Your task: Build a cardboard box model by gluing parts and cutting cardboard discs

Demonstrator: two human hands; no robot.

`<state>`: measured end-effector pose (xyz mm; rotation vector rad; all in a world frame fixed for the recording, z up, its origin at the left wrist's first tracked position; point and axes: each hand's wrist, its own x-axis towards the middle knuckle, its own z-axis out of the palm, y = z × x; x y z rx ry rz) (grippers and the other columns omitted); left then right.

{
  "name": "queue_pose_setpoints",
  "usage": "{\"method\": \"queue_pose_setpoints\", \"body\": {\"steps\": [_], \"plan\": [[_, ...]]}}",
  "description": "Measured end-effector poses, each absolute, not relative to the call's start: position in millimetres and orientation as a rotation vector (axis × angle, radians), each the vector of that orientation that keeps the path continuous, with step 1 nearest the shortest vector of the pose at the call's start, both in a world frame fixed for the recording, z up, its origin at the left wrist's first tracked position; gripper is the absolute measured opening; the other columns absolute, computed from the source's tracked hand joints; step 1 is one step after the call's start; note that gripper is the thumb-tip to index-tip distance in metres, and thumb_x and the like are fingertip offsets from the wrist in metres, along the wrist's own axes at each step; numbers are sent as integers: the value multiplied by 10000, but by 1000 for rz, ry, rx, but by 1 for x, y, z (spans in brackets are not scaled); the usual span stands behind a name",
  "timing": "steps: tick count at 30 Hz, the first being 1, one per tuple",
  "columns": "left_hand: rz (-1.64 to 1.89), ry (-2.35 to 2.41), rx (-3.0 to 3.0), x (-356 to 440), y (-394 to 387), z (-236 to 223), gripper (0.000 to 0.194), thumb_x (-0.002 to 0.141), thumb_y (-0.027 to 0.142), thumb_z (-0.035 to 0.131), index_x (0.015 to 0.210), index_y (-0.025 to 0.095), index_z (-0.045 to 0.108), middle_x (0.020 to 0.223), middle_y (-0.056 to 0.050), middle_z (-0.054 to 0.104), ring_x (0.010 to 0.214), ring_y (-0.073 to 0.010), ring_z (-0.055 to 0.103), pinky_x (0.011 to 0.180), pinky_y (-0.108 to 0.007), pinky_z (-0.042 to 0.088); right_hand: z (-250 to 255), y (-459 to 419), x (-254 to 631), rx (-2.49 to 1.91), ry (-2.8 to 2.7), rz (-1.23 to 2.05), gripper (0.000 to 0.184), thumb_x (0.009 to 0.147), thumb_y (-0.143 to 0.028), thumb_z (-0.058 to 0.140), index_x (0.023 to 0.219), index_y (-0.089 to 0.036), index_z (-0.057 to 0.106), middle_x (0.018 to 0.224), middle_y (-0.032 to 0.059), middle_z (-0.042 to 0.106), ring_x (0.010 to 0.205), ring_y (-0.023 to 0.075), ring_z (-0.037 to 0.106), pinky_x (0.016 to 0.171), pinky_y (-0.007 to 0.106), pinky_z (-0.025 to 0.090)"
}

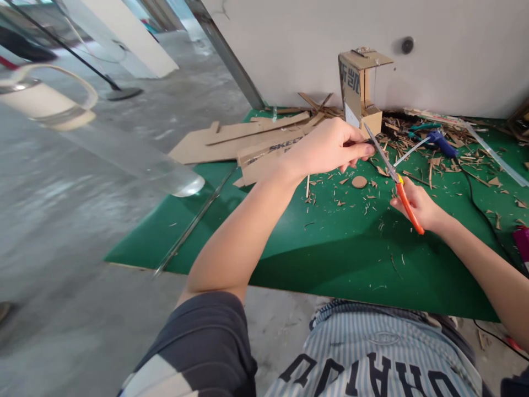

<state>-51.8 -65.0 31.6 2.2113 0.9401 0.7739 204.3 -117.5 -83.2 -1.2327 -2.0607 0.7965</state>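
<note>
My right hand [424, 207] grips a pair of scissors [407, 207] with orange handles and a yellow pivot area. The metal blades point up and to the left, their tips close to my left fingertips. My left hand [324, 144] is closed in a pinch above the green tabletop [330, 220]. Whatever lies between its thumb and fingers is too small and hidden to name. Just behind that hand stands an upright cardboard structure [351, 82] with a flat top piece. Below the fingers a small round cardboard disc [359, 182] lies on the table.
Cardboard sheets [239, 138] lie at the back left. Cardboard scraps [407, 129] cover the back right, around a blue glue gun [443, 144] with a black cable [475, 198]. A clear tube [136, 160] juts over the left side. The wall [297, 44] borders the table's back.
</note>
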Motion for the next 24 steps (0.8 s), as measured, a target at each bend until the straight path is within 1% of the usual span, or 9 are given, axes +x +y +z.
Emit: {"method": "queue_pose_setpoints", "body": {"steps": [4, 9, 14, 16, 18, 20, 21, 22, 24], "plan": [[745, 952, 2242, -53, -66, 35, 294, 898, 413, 721, 761, 154, 701, 577, 10, 576, 483, -87, 547, 521, -242, 480, -86, -116, 205, -1230, -2061, 792, 463, 873, -660, 600, 814, -273, 353, 654, -41, 505, 555, 125, 410, 542, 317, 302], [739, 933, 2257, -52, -67, 35, 356, 898, 448, 717, 697, 159, 664, 547, 21, 549, 456, -70, 509, 502, -227, 448, -85, -114, 207, -1225, -2049, 841, 499, 860, -712, 586, 809, -268, 364, 641, -47, 479, 552, 113, 379, 536, 309, 307], [833, 933, 2201, -45, -65, 28, 335, 932, 425, 678, 725, 163, 646, 574, -1, 566, 501, -100, 546, 537, -255, 476, -92, -116, 206, -1226, -1919, 883, 541, 844, -777, 561, 841, -258, 409, 672, -42, 457, 575, 119, 386, 545, 313, 336], [946, 902, 2152, -40, -65, 23, 273, 925, 406, 691, 804, 164, 652, 671, -13, 606, 565, -113, 598, 551, -248, 494, -94, -117, 205, -1206, -1802, 931, 563, 836, -804, 557, 873, -257, 425, 689, -45, 425, 573, 119, 366, 533, 311, 325], [1078, 897, 2097, -35, -67, 20, 204, 918, 374, 702, 973, 183, 659, 854, -30, 653, 643, -118, 654, 577, -239, 518, -95, -116, 206, -1171, -1680, 1020, 575, 830, -819, 558, 893, -262, 429, 693, -53, 376, 555, 115, 327, 500, 303, 288], [1181, 908, 2062, -31, -70, 17, 256, 926, 344, 688, 1144, 225, 625, 1035, -47, 662, 702, -114, 687, 615, -240, 545, -95, -115, 207, -1128, -1570, 1142, 577, 829, -832, 546, 883, -273, 413, 683, -63, 318, 527, 110, 267, 462, 294, 225], [1213, 907, 2056, -29, -72, 15, 290, 931, 333, 677, 1196, 243, 602, 1090, -53, 659, 714, -109, 691, 634, -243, 556, -94, -114, 208, -1107, -1528, 1204, 583, 828, -845, 528, 867, -278, 398, 676, -67, 287, 514, 108, 234, 448, 292, 193], [1233, 900, 2054, -27, -74, 14, 311, 933, 325, 668, 1224, 254, 584, 1119, -57, 660, 716, -103, 688, 650, -247, 564, -93, -113, 209, -1088, -1500, 1256, 592, 828, -859, 503, 851, -281, 382, 671, -69, 262, 505, 107, 205, 441, 292, 169], [1244, 885, 2046, -24, -76, 11, 330, 929, 313, 665, 1237, 258, 560, 1109, -53, 669, 705, -96, 676, 663, -253, 570, -91, -113, 212, -1059, -1483, 1318, 599, 827, -872, 478, 840, -283, 371, 670, -71, 241, 498, 105, 177, 436, 292, 161]]}}
